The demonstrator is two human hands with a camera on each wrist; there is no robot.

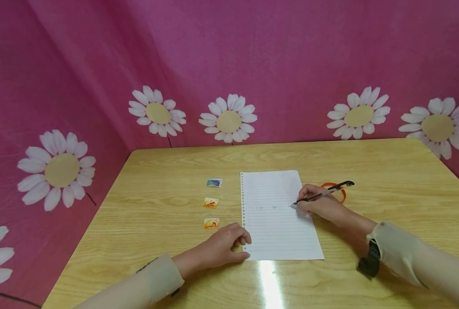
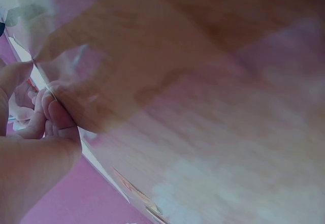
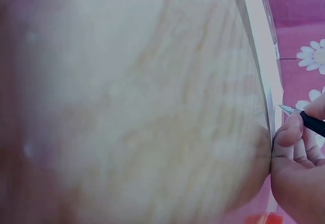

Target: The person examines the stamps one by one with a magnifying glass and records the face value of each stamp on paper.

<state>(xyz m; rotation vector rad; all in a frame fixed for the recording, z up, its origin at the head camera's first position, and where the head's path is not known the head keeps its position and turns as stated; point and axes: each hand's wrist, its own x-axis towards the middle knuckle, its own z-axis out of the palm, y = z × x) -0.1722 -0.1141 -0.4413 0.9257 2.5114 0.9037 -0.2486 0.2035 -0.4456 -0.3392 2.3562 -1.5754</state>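
A white lined sheet of paper (image 1: 276, 236), punched along its left edge, lies on the table. My right hand (image 1: 324, 209) grips a black-capped pen (image 1: 334, 187) near its tip, over the right part of the sheet. Faint handwriting (image 1: 266, 208) runs in a row across the paper's middle, up to the pen tip. In the right wrist view the pen's metal tip (image 3: 289, 109) shows beside the fingers. My left hand (image 1: 225, 245) rests at the sheet's lower left edge, fingers loosely bent and holding nothing.
Left of the sheet, three small stamp-like pictures stand in a column: a blue one (image 1: 214, 183), an orange one (image 1: 210, 203) and another orange one (image 1: 212, 223). Behind the right hand lies an orange-red ring (image 1: 344, 195). A pink flowered curtain (image 1: 291, 64) borders the wooden table (image 1: 156, 193).
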